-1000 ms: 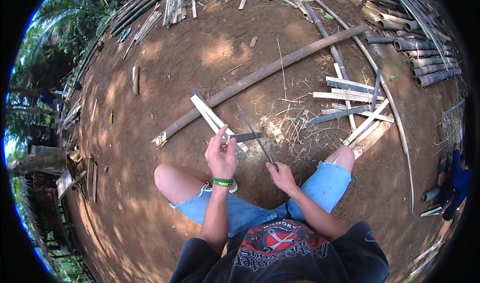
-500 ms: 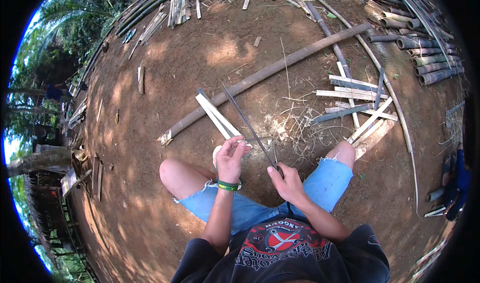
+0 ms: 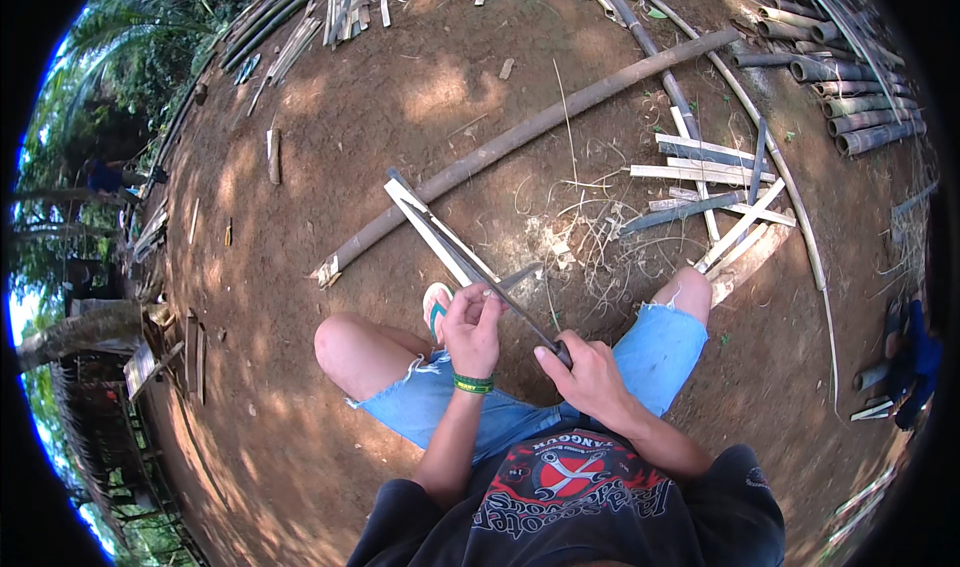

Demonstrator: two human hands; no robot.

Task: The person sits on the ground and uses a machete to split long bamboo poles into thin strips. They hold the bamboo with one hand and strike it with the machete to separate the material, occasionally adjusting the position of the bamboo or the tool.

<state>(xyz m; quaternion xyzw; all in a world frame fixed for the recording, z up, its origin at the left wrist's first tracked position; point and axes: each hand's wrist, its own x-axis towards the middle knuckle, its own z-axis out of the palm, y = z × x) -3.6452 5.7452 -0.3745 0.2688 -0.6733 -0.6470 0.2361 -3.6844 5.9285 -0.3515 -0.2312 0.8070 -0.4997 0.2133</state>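
Observation:
My right hand (image 3: 592, 379) is wrapped round the dark handle of a long knife (image 3: 526, 317). The blade slants up and away to the left, over pale split bamboo strips (image 3: 432, 235). My left hand (image 3: 472, 339) is closed at the near end of those strips, its thumb and fingers pinched by the blade. Exactly how many pieces it grips is hidden by the fingers. The far ends of the strips rest on a long brown bamboo pole (image 3: 540, 137). A short dark flat piece (image 3: 521, 276) shows just beyond the blade.
Cut bamboo strips (image 3: 700, 172) lie piled to the right, beside curly shavings (image 3: 590, 232). A thin curved pole (image 3: 775, 152) runs along that side. Bamboo poles (image 3: 872, 117) are stacked far right. A person in blue (image 3: 920, 357) is at the right edge. My sandalled foot (image 3: 437, 305) is near my left hand.
My left hand has moved a little right and its fingers have drawn together. The knife blade now lies across the strips, where before it stood apart to their right.

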